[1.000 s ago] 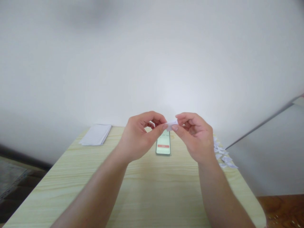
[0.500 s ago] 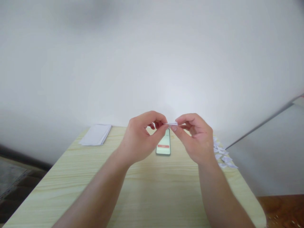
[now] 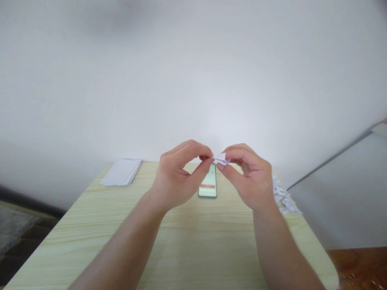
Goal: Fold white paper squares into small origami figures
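A small piece of folded white paper (image 3: 220, 157) is held up between my two hands, above the far part of the table. My left hand (image 3: 183, 173) pinches its left end between thumb and forefinger. At its right end, the thumb and fingers of my right hand (image 3: 249, 173) grip it, and its folds stand slightly apart there. Below the paper, a phone (image 3: 207, 191) lies on the table with its screen lit, its upper left part covered by my left hand.
The pale wood table (image 3: 205, 245) stands against a white wall (image 3: 193, 80). A stack of white paper (image 3: 121, 172) lies at its far left. Several small folded paper pieces (image 3: 287, 201) lie along the right edge, partly behind my right hand.
The folded paper has turned and opened out a little, showing more of its surface at the right end. My left hand has shifted slightly left.
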Action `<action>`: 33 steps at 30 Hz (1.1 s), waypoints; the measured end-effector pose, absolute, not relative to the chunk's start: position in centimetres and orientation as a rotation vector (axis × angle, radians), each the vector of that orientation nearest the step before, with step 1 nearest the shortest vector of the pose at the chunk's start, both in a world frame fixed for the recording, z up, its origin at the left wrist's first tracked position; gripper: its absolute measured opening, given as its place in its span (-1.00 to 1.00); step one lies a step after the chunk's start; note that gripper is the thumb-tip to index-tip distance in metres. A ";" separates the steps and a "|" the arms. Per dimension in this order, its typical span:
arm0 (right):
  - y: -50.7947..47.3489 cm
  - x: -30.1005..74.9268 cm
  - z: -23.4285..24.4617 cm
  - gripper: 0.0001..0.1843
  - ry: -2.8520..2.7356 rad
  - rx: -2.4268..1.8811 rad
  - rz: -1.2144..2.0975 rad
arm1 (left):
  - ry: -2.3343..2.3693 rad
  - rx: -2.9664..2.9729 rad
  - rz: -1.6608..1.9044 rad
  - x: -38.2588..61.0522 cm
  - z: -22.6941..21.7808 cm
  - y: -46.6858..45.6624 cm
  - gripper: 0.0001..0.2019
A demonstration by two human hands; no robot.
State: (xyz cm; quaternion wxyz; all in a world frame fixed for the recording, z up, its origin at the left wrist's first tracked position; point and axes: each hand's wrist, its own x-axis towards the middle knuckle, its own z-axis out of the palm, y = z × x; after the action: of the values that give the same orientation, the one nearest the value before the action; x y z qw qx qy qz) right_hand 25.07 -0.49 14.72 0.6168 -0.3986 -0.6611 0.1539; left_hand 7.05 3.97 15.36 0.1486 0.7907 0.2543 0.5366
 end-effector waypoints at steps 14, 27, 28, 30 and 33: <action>-1.3 24.9 15.4 -0.85 -1.695 -0.942 0.162 | 0.714 2.068 1.333 6.9 16.0 3.8 -0.95; -1.4 24.9 15.2 -0.86 -1.635 -1.018 0.213 | 0.768 2.151 1.245 6.4 16.4 3.7 -0.93; -1.4 24.9 15.2 -0.87 -1.637 -1.013 0.225 | 0.772 2.164 1.238 6.3 16.4 3.7 -0.93; -1.4 24.8 15.2 -0.91 -1.628 -1.000 0.266 | 0.781 2.194 1.231 6.3 16.5 3.6 -0.92; -1.4 24.7 15.1 -0.93 -1.560 -0.975 0.337 | 0.769 2.238 1.228 6.3 16.6 3.6 -0.91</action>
State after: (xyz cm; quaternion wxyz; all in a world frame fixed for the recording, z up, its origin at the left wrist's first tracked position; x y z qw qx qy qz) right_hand 24.69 -1.40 15.12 0.5937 -0.4197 -0.6711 0.1451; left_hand 6.29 3.60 16.61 0.2357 0.8159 0.2803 0.4475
